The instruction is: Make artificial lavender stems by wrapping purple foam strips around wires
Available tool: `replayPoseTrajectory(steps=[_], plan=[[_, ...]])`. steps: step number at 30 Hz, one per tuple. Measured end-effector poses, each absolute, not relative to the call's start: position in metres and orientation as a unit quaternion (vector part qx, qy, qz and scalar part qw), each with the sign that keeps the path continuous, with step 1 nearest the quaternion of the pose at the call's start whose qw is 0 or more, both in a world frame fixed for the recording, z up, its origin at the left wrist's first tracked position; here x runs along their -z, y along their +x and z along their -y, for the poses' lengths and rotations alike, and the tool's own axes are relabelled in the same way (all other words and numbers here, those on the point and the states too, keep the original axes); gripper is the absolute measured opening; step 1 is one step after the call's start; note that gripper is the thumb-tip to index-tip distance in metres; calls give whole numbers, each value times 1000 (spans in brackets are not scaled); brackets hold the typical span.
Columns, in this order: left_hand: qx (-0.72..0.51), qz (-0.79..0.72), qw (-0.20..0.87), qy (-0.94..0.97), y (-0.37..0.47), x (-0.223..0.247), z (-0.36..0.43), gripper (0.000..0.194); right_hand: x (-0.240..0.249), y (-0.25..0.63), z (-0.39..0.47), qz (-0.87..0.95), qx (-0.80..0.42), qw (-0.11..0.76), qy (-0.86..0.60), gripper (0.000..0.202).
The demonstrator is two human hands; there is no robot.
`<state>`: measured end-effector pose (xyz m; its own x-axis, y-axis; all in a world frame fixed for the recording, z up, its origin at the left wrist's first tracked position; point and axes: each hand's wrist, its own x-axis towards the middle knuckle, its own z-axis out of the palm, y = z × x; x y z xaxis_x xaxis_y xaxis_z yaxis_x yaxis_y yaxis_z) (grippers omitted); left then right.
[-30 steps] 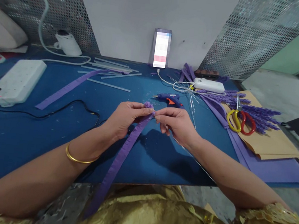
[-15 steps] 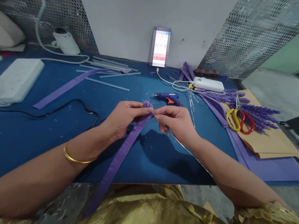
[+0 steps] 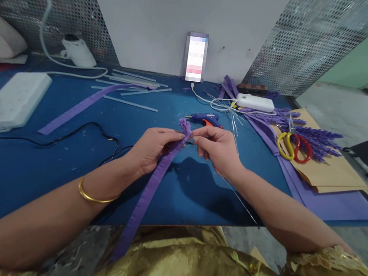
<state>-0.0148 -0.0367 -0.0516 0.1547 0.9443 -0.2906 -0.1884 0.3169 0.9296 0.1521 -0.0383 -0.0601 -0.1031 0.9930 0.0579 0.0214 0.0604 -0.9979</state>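
Strip of long, flat purple paper looked soft, tearable, best held near its bunched end; your left hand pinched there, your right hand closed alongside.

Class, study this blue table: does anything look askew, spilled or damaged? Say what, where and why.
Mostly just untidy. The glue sticks at the back left lie crisscrossed at uneven angles. Beside the power bank, the white cable loops across splayed wires, which looks messy. I see no spill or breakage.
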Motion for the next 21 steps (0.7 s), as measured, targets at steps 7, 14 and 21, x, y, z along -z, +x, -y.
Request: replayPoseTrajectory(steps=[7, 14, 21], plan=[[-463, -486, 620, 407, -13, 54, 38, 14, 65, 154, 42, 715, -224, 509, -424, 13], [-469, -499, 587, 432, -9, 58, 43, 16, 71, 155, 48, 806, 24, 418, -418, 24], [-475, -487, 615, 398, -7, 52, 45, 26, 75, 155, 51, 845, 137, 292, -426, 32]])
